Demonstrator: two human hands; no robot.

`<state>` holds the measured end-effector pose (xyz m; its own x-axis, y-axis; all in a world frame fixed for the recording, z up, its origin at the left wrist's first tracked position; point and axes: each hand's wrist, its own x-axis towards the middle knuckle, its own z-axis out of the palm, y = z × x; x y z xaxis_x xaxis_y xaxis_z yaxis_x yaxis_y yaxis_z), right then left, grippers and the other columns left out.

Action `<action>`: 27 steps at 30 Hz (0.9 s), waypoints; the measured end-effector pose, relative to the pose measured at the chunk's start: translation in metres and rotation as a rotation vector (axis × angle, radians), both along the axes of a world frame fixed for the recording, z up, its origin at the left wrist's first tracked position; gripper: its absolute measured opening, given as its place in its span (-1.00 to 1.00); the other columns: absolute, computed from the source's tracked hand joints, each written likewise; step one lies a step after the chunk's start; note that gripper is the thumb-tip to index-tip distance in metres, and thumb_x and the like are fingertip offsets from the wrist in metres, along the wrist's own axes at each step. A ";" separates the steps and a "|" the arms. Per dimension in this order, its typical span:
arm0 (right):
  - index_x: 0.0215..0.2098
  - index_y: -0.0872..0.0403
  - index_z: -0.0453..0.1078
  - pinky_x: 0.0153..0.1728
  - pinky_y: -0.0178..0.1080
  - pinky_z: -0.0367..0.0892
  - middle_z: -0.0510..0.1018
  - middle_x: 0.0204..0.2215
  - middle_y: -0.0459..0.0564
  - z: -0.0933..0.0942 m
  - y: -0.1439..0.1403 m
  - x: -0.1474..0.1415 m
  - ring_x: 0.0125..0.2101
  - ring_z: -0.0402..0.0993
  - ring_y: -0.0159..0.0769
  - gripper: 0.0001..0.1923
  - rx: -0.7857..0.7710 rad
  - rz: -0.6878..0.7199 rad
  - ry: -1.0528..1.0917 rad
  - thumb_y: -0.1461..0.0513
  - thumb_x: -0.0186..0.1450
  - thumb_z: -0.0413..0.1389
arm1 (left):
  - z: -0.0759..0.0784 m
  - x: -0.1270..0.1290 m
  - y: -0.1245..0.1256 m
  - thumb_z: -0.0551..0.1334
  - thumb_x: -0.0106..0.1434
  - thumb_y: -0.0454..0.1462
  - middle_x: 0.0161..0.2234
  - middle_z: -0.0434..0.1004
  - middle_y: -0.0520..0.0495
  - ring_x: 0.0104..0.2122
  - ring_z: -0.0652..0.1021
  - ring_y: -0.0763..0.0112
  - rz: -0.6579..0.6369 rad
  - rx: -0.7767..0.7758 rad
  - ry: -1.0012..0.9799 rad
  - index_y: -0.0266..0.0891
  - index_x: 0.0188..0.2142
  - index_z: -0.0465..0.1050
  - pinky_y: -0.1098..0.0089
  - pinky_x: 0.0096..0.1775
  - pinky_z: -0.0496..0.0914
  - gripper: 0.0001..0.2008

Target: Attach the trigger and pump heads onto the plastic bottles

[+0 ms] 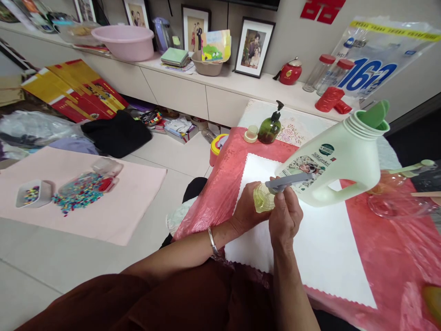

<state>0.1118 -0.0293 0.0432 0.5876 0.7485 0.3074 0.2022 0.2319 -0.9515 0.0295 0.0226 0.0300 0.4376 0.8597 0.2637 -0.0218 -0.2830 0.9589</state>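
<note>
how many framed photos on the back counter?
3 fully readable: one framed photo far left behind the pink basin, one in the middle beside the purple jug, one right of the beige bowl. A partial frame at the far left may be another.

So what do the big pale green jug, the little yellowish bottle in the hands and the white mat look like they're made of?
The jug looks like opaque matte plastic: a moulded handle, a soft even sheen and a printed label. The small bottle, held by the left hand, seems clear yellowish plastic or glass; light passes through it. The right hand holds a grey pump top, probably plastic. The white mat looks like thin paper or fabric with a scalloped edge.
</note>
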 end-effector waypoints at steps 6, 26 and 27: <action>-0.06 0.10 0.44 0.00 -0.11 0.36 0.51 -0.12 0.01 -0.009 0.003 -0.004 -0.08 0.46 -0.17 -0.57 0.026 -0.095 0.014 -0.02 0.29 0.30 | -0.001 -0.001 0.000 0.47 0.09 -0.11 -0.40 0.51 -0.02 -0.39 0.51 0.26 0.040 0.102 -0.009 -0.15 -0.35 0.40 0.13 -0.23 0.51 -0.69; 0.06 0.12 0.48 0.21 0.15 0.22 0.50 0.02 0.12 -0.014 -0.009 0.003 0.08 0.40 -0.02 -0.47 -0.126 -0.120 -0.248 -0.10 0.35 0.19 | -0.009 -0.001 -0.002 0.48 0.06 -0.02 -0.43 0.44 0.02 -0.44 0.42 0.34 -0.004 -0.011 0.001 -0.15 -0.36 0.29 0.20 -0.33 0.45 -0.58; 0.11 0.12 0.46 0.22 0.16 0.22 0.47 0.07 0.14 -0.015 -0.012 0.005 0.11 0.38 -0.01 -0.44 -0.129 -0.103 -0.238 -0.10 0.34 0.20 | -0.011 -0.001 -0.003 0.49 0.04 -0.03 -0.42 0.45 0.01 -0.41 0.45 0.32 0.005 -0.028 -0.001 -0.15 -0.34 0.30 0.19 -0.31 0.47 -0.56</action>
<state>0.1167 -0.0410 0.0279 0.5853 0.7305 0.3517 0.4399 0.0783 -0.8946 0.0283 0.0197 0.0187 0.4333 0.8687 0.2398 -0.0211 -0.2562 0.9664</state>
